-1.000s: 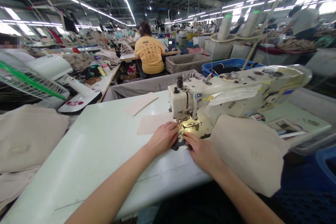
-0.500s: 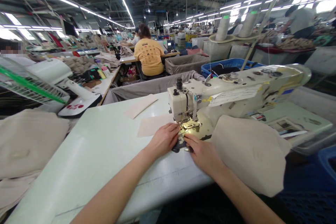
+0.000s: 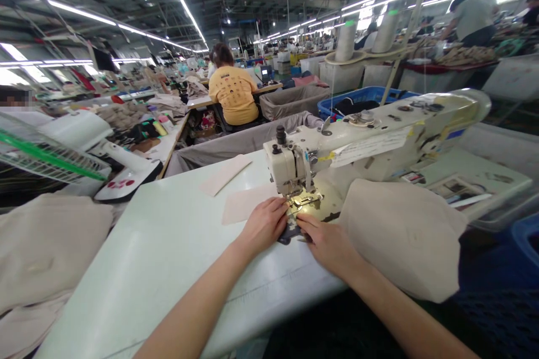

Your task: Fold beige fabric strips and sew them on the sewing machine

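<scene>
A cream sewing machine (image 3: 290,165) stands on the pale green table (image 3: 168,235), its lamp lighting the metal plate under the needle. My left hand (image 3: 265,224) lies at the left of the needle area, fingers together and tips by the presser foot. Just right of it, my right hand (image 3: 326,241) has its fingers pressed together at the plate's front edge. Whatever is under the fingertips of either hand is too small to make out. One beige fabric piece (image 3: 242,206) lies partly behind my left hand, and another beige piece (image 3: 227,175) is farther back.
Beige fabric (image 3: 402,235) drapes right of my right hand. More beige cloth (image 3: 50,247) lies at the far left, near a white fan (image 3: 80,129). Thread cones (image 3: 345,42) stand behind the machine. A person in a yellow shirt (image 3: 233,92) sits ahead, beyond a grey cloth-lined bin (image 3: 236,137).
The view has shifted and tilted slightly, so the machine and background appear a little farther left. Both hands stay at the needle area with no clear change in pose.
</scene>
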Available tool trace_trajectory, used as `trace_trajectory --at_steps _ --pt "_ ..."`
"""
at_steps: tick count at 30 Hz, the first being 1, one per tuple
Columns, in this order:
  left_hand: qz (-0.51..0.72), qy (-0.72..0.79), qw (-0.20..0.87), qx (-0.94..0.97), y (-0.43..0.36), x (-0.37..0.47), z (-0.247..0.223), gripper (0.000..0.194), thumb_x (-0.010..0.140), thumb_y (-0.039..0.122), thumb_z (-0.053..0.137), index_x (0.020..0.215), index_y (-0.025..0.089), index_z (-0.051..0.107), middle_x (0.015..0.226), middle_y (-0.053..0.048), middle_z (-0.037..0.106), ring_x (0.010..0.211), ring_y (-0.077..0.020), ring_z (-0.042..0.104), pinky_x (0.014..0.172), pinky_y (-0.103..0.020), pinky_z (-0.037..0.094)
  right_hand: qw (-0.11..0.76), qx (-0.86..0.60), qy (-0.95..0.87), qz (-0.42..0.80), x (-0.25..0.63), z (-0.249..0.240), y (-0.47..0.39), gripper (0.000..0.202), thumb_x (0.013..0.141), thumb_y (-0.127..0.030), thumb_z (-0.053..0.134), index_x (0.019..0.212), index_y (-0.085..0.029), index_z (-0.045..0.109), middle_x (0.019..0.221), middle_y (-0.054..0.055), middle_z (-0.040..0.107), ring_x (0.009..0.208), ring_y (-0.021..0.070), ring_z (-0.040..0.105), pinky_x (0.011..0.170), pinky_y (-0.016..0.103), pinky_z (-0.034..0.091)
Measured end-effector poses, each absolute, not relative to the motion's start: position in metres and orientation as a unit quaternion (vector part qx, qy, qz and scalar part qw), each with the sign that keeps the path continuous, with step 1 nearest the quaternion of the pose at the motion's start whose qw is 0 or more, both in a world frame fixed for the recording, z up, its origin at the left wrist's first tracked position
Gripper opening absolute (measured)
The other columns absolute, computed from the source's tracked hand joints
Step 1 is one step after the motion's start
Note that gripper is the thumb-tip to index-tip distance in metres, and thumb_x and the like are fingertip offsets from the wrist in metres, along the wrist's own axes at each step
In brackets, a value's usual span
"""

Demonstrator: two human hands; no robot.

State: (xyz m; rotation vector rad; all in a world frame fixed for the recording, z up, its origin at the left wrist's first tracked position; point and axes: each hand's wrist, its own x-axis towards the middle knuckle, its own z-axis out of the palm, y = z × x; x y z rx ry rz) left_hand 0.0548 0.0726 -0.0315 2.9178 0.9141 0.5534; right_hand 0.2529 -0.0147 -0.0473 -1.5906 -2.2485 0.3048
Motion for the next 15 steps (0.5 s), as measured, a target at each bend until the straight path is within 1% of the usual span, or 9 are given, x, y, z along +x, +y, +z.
trace_trajectory --at_steps 10,15 --pt "0.154 0.320 0.014 0.935 0.0743 0.0528 -0.0332 0.033 0.098 0.022 0.050 0.129 0.014 0.059 0.132 -0.013 0.061 0.122 -0.0270 0.056 0.106 -0.045 0.050 0.196 -0.564 -0.794 0.113 0.2528 -0.0467 -0.0147 0.053 0.084 -0.004 0.047 0.133 -0.017 0.062 0.145 0.005 0.057 0.111 0.0235 0.068 0.096 0.036 0.055" --pt "0.133 0.356 -0.003 0.925 0.0758 0.0507 -0.0398 0.040 0.098 0.027 0.051 0.136 0.015 0.054 0.140 -0.015 0.055 0.133 -0.0303 0.048 0.113 -0.049 0.044 0.193 -0.565 -0.794 0.114 0.2526 -0.0447 -0.0151 0.052 0.085 -0.005 0.047 0.133 -0.017 0.062 0.144 0.005 0.058 0.107 0.0237 0.069 0.093 0.035 0.056"
